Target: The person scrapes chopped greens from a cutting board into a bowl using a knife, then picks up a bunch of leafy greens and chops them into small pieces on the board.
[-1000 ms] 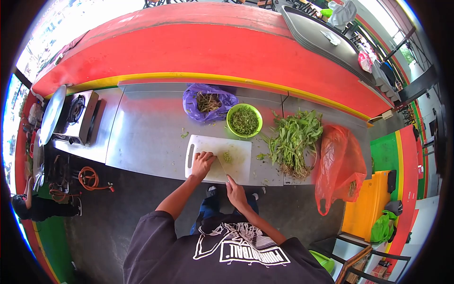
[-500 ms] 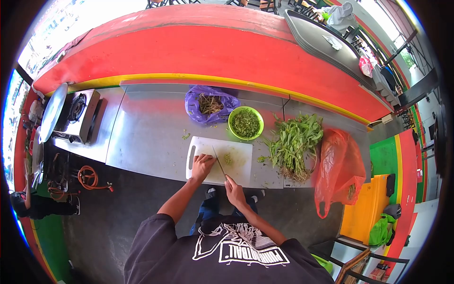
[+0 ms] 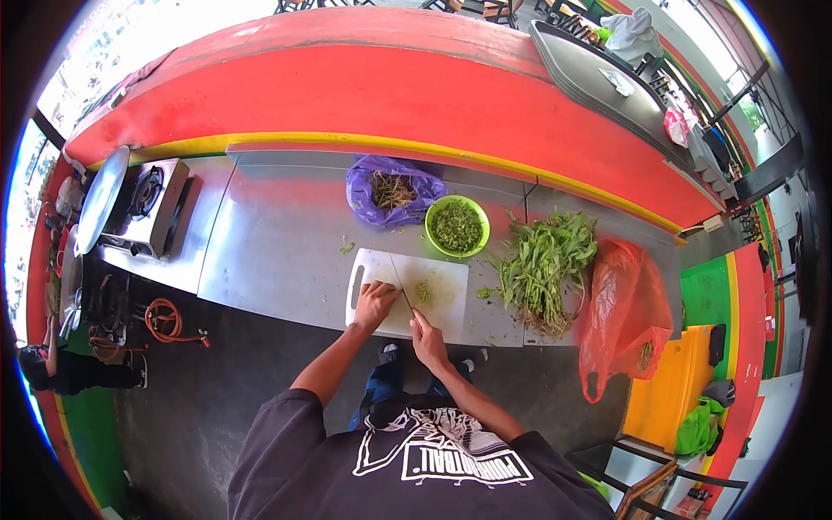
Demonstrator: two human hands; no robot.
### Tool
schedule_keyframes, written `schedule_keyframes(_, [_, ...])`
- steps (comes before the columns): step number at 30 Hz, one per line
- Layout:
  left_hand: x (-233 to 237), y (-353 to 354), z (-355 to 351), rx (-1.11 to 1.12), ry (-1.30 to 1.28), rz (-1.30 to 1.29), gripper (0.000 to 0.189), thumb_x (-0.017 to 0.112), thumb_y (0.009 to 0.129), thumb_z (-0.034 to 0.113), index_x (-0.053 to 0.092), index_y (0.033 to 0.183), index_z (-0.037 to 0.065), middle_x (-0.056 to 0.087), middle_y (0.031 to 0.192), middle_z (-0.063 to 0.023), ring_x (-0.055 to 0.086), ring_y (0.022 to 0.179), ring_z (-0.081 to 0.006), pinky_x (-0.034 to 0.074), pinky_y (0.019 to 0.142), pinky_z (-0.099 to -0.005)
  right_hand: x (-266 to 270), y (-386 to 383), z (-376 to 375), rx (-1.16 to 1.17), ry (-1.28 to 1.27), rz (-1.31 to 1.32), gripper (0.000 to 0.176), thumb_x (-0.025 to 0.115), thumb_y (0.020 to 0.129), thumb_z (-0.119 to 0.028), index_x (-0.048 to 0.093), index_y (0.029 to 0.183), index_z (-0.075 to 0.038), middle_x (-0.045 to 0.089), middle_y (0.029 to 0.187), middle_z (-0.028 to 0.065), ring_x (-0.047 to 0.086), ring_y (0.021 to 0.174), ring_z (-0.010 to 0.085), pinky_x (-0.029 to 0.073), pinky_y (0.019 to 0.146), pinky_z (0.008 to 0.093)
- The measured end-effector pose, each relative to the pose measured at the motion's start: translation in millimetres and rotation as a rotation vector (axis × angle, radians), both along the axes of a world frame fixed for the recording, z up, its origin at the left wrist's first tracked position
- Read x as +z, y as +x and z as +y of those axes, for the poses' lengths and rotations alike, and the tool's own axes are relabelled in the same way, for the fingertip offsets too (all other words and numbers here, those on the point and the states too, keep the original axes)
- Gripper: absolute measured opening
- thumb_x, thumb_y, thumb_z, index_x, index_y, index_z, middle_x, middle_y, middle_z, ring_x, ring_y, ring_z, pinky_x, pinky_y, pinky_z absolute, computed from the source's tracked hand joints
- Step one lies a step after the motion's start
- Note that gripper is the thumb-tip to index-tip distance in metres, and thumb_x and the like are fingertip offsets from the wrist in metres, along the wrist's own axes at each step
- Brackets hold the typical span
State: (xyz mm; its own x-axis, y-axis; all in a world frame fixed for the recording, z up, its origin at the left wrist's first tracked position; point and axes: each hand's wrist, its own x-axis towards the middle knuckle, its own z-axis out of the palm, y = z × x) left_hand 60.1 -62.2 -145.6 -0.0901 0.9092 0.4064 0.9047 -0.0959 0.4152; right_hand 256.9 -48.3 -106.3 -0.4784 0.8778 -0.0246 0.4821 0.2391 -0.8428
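Note:
My right hand (image 3: 428, 338) is closed around the handle of a kitchen knife (image 3: 401, 282), its blade pointing away from me over a white cutting board (image 3: 449, 299). Just left of the blade, my left hand (image 3: 374, 305) rests on the board with fingers curled; what they press on is hidden. A small heap of chopped greens (image 3: 423, 291) lies on the board right of the knife. Behind the board stands a lime-green bowl (image 3: 484, 232) full of chopped greens (image 3: 456, 227). A bunch of leafy greens (image 3: 548, 260) with roots toward me lies to the right.
A purple plastic bag (image 3: 357, 195) holding stems sits behind the board. At right, a red-orange plastic bag (image 3: 626, 303) hangs over the edge of the metal counter (image 3: 269, 251). A gas stove (image 3: 149, 204) stands far left. Another person (image 3: 78, 368) is at lower left.
The whole view has shifted slightly, so things appear a little further right. Both hands and the knife keep nearly the same place over the board.

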Motion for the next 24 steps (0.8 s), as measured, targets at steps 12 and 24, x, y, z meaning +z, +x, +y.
schedule_keyframes(12, [12.1,3.7,-1.9,0.042,-0.003,0.03,0.019,0.07,0.082,0.014,0.075,0.1,0.015,0.066,0.1,0.0025,0.061,0.102,-0.0177,0.044,0.087,-0.0369,-1.4,-13.9,8.1,0.038,0.009,-0.18,0.035,0.055,0.099,-0.02,0.058,0.131,-0.005,0.066,0.086,0.03,0.065,0.085,0.0479,0.051,0.07,0.051])
schedule_keyframes(24, [-12.2,-3.7,-2.5,-0.003,0.051,-0.109,0.022,0.067,0.082,0.014,0.074,0.103,0.013,0.068,0.105,0.0021,0.061,0.105,-0.0172,0.043,0.09,-0.0359,3.0,-7.0,-2.4,0.008,-0.141,-0.057,0.036,0.053,0.101,-0.023,0.058,0.133,-0.006,0.067,0.089,0.0297,0.066,0.087,0.0467,0.052,0.071,0.0492])
